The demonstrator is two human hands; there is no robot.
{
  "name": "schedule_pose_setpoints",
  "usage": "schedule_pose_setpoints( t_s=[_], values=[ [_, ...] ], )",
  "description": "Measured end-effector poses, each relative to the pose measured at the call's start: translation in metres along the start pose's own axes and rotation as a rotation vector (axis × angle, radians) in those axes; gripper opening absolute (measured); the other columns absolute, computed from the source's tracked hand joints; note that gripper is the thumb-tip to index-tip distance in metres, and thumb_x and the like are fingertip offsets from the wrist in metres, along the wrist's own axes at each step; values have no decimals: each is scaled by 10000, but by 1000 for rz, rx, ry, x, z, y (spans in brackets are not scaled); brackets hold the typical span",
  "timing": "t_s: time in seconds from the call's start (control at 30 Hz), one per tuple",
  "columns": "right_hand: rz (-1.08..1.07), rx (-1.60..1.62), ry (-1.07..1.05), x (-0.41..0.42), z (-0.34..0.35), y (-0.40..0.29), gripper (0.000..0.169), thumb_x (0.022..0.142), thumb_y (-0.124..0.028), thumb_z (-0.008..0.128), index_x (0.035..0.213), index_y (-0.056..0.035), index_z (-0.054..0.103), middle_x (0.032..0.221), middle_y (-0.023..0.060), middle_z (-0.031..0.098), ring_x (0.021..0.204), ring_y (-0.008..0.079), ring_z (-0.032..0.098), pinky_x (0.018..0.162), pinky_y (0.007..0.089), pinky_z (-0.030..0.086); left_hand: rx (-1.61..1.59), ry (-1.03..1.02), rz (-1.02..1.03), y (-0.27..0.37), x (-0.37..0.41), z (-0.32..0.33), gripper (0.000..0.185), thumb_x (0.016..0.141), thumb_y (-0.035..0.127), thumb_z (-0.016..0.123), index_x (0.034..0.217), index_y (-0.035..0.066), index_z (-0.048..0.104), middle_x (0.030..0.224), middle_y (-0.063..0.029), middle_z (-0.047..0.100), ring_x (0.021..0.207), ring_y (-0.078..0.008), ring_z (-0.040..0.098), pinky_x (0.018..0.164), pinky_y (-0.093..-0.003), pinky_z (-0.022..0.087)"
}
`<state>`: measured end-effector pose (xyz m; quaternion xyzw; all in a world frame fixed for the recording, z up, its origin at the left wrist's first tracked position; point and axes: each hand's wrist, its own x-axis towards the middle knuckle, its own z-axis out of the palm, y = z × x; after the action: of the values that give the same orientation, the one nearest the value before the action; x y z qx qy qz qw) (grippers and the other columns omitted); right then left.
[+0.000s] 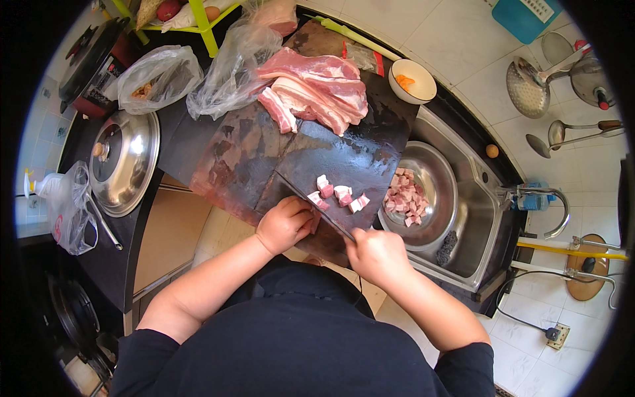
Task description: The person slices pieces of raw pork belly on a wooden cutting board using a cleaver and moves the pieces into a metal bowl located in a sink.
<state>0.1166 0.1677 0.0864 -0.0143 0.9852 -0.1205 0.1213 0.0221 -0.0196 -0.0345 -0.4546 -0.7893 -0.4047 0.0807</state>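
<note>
My right hand (377, 254) grips the handle of a kitchen knife (313, 204), whose blade runs up and left across a dark cutting board (238, 168). Fingers bent, my left hand (286, 224) holds a strip of raw pork (315, 222) against the blade's near side; much of the strip is hidden. Several cut pork cubes (342, 195) lie just beyond the knife. Farther back on the board are large slabs of pork belly (317, 89) with a short strip (278, 109) at their left. More cubes (407, 196) fill part of a metal basin (439, 183) at the right.
The basin stands in a steel sink (476, 223) with a faucet (555, 191). Behind the board are a bowl (426, 82) with orange bits and a green onion stalk (352, 34). Plastic bags (163, 74) and a domed pot lid (131, 183) lie at the left.
</note>
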Motion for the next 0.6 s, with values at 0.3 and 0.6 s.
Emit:
schedule_pose_setpoints(
  t_s=[0.3, 0.6],
  values=[
    [4, 22, -42, 8, 1, 4, 258, 859, -269, 584, 745, -37, 592, 654, 165, 631, 623, 358, 639, 582, 461, 523, 39, 21, -12, 0, 1, 0, 141, 649, 138, 710, 770, 86, 662, 872, -41, 619, 822, -238, 604, 709, -334, 521],
    [-27, 75, 11, 42, 10, -9, 258, 847, -264, 568, 725, -42, 620, 643, 187, 633, 612, 369, 643, 564, 470, 517, 8, -44, -17, 1, -1, 3, 112, 690, 152, 693, 782, 96, 663, 889, -36, 634, 829, -248, 615, 709, -335, 524]
  ],
)
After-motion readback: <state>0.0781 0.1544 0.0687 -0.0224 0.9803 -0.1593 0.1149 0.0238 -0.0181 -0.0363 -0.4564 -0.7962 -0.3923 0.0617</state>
